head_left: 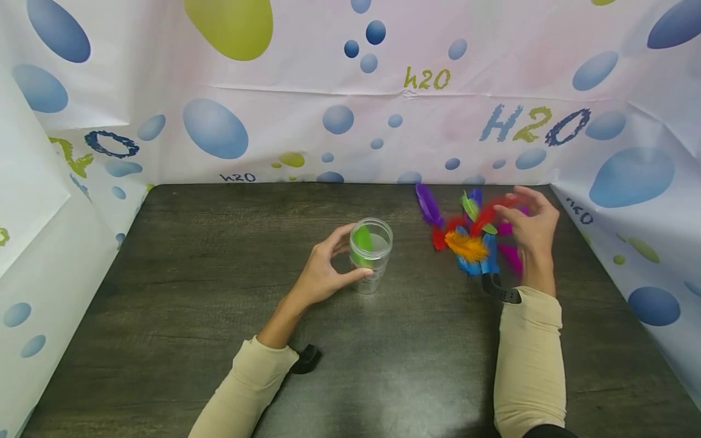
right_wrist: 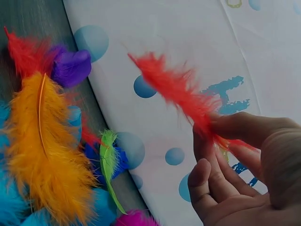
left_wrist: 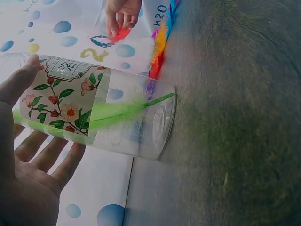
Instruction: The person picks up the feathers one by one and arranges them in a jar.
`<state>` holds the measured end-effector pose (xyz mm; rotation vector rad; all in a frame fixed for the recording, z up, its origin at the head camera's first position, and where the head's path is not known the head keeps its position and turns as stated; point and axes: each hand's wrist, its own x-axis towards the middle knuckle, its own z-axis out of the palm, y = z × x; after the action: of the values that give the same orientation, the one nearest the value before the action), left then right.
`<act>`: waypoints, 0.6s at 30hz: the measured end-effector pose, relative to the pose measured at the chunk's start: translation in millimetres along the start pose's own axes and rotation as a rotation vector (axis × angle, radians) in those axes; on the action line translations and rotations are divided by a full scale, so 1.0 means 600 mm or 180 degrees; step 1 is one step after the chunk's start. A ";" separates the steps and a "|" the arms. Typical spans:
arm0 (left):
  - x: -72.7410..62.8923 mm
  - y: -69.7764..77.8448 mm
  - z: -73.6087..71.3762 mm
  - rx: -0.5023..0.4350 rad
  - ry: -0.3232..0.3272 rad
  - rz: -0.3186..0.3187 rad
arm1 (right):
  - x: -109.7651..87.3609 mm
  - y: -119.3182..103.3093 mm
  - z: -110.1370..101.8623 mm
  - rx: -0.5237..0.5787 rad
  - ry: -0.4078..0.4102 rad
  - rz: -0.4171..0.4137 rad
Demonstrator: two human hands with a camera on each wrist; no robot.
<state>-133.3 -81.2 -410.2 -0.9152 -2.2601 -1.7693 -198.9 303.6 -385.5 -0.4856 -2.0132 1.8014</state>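
My left hand [head_left: 323,272] grips a clear jar [left_wrist: 127,94] that stands upright on the dark table, thumb on the near side and fingers behind. A printed flower label [left_wrist: 61,96] wraps part of the jar. Inside it leans a green feather [left_wrist: 117,114], its quill down near the base. Over at the right, my right hand [head_left: 531,222] pinches a red feather [right_wrist: 174,92] between thumb and fingers, held above a loose heap. That heap holds an orange feather [right_wrist: 47,150], a purple feather [head_left: 429,205], a lime green feather [right_wrist: 109,165] and several blue, red and pink ones.
The dark wooden table [head_left: 191,274] ends at a white sheet [head_left: 306,79] printed with bubbles and lettering, which rises at the back and both sides. The feather heap lies near the table's back right corner, right of the jar.
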 end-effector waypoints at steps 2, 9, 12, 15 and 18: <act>0.001 0.000 0.000 0.0001 0.0000 0.0013 | 0.001 -0.001 0.000 -0.0009 -0.0008 0.0050; 0.003 0.001 0.001 -0.0003 0.0008 -0.0007 | 0.004 -0.002 0.003 -0.0289 -0.0026 -0.0039; 0.005 0.002 0.001 -0.0004 0.0013 -0.0020 | 0.006 -0.003 0.006 -0.0284 -0.0028 -0.0139; 0.007 0.002 0.002 -0.0003 0.0017 -0.0018 | 0.009 -0.006 0.010 -0.0197 -0.0020 -0.0242; 0.008 0.003 0.001 -0.0003 0.0019 -0.0018 | 0.012 -0.010 0.015 0.0014 -0.0014 -0.0294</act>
<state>-136.1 -78.3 -406.8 -0.9032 -2.2607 -1.7733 -209.5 299.1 -379.8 -0.3812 -2.0004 1.7531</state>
